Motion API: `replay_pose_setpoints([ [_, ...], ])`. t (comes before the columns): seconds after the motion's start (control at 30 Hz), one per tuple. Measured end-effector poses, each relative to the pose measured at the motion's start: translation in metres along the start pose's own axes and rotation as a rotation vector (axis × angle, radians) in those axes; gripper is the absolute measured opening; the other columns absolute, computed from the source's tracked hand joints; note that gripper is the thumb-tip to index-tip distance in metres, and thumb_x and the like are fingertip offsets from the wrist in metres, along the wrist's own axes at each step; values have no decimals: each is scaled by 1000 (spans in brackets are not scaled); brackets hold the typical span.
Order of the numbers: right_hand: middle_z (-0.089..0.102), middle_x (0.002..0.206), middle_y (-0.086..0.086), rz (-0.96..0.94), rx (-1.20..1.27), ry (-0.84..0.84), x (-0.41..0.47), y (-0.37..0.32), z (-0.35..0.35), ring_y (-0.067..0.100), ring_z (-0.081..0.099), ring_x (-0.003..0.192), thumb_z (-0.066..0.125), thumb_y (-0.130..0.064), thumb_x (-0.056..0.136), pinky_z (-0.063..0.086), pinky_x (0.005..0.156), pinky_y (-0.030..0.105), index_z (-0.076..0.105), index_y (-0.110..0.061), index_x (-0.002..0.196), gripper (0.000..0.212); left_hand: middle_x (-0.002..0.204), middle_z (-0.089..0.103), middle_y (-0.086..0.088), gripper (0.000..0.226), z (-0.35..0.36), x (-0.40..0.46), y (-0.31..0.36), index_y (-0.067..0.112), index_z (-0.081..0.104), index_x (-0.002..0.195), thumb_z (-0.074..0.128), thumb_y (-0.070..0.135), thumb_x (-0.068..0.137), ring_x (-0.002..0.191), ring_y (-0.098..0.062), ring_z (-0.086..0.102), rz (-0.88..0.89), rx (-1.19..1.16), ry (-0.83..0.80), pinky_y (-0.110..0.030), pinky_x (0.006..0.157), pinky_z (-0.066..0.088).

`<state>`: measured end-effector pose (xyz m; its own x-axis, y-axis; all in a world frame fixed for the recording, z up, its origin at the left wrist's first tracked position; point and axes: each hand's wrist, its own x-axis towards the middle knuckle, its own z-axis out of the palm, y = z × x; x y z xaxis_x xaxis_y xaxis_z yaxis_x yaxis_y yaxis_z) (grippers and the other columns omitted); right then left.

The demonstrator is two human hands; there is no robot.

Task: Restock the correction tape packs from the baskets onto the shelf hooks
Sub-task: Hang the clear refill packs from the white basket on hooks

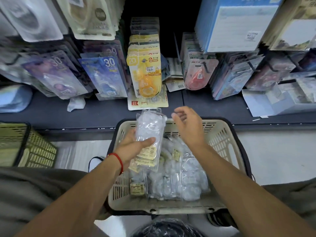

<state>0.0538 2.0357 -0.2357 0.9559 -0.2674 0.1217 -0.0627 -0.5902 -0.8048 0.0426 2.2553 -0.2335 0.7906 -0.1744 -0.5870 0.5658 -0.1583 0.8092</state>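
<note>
At far left we see a green basket (pixel 25 146) on the floor. Our left hand (pixel 131 147) grips a clear bundle of correction tape packs (pixel 149 134) above the beige basket (pixel 220 132), which holds more packs (pixel 172 182). Our right hand (pixel 188 125) hovers beside the bundle, fingers loosely spread, holding nothing. Yellow packs (pixel 145 72) hang on the shelf ahead.
</note>
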Motion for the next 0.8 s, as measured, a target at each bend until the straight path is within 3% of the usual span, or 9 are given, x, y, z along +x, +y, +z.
replay_pose_setpoints([
  [0.07,69,108,0,24,-212,-208,-10,22,5,13,65,93,69,-23,100,58,92,38,72,-16,115,17,119,78,-8,61,-21,1,5,23,54,139,83,15,86,103,-30,77,2,-119,77,-52,87,63],
  [0.17,56,130,2,-2,-511,-567,-41,46,24,22,50,123,68,-50,98,45,105,39,59,-20,141,53,115,79,-10,53,-39,1,5,20,54,137,80,18,90,101,-31,78,-16,-210,161,-48,78,64],
  [0.23,50,134,1,-27,-514,-545,-51,54,33,22,41,125,68,-56,95,40,107,38,53,-21,145,63,113,79,-11,48,-40,1,1,19,57,134,79,18,92,99,-31,78,-27,-236,175,-44,73,63],
  [0.37,50,135,0,12,-437,-506,-46,64,19,21,45,130,72,-30,98,39,108,32,58,-23,139,44,95,81,-7,40,-36,0,-1,19,58,126,79,19,92,83,-25,79,-55,-252,163,-40,65,62],
  [0.47,53,133,1,-3,-486,-444,-43,57,10,21,51,126,66,-26,103,45,106,38,61,-15,132,32,86,80,-5,36,-35,3,1,21,57,122,78,22,92,76,-23,79,-53,-246,185,-38,62,61],
  [0.57,67,120,6,142,-313,-297,-31,37,-7,27,63,112,62,-24,104,51,96,39,65,-14,123,22,80,77,-6,29,-30,3,6,23,53,118,71,25,94,70,-26,75,-58,-265,231,-41,65,61],
  [0.7,75,90,7,342,73,-142,-19,18,-59,18,67,75,72,-14,97,50,67,22,69,-17,95,4,99,74,-15,19,-12,-7,14,28,52,116,60,25,98,85,-36,75,-28,-241,315,-53,81,62],
  [0.73,76,86,9,385,225,-116,-16,12,-72,17,69,72,74,-11,95,51,67,22,70,-15,93,6,100,74,-16,16,-6,-12,17,29,52,113,58,26,99,87,-36,75,-12,-241,332,-52,82,62],
  [0.8,78,89,13,419,551,-166,-11,-4,-90,23,72,77,73,-6,95,54,73,36,68,-6,107,14,103,72,-15,9,9,-21,26,29,52,108,55,26,100,91,-34,73,34,-242,352,-49,83,59],
])
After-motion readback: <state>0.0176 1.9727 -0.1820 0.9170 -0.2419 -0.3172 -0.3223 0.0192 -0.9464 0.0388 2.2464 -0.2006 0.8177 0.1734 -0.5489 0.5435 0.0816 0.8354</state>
